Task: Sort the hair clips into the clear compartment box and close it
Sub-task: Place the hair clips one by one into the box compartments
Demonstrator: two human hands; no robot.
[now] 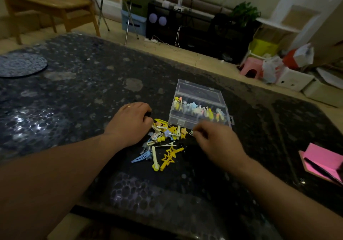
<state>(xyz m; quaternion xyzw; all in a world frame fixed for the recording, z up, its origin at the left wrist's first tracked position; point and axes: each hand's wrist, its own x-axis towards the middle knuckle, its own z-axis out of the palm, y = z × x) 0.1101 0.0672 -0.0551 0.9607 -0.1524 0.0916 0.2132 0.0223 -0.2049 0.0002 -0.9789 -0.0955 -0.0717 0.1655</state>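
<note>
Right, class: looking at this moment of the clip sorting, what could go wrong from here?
The clips lie in a tangled pile, so lifting one may drag others across the table. The box already has one row crowded; more clips there may stand up and stop the lid closing.

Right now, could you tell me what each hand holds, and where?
The right hand seems to pinch a small pale clip by one end; the left hand curls round something dark, mostly hidden.
</note>
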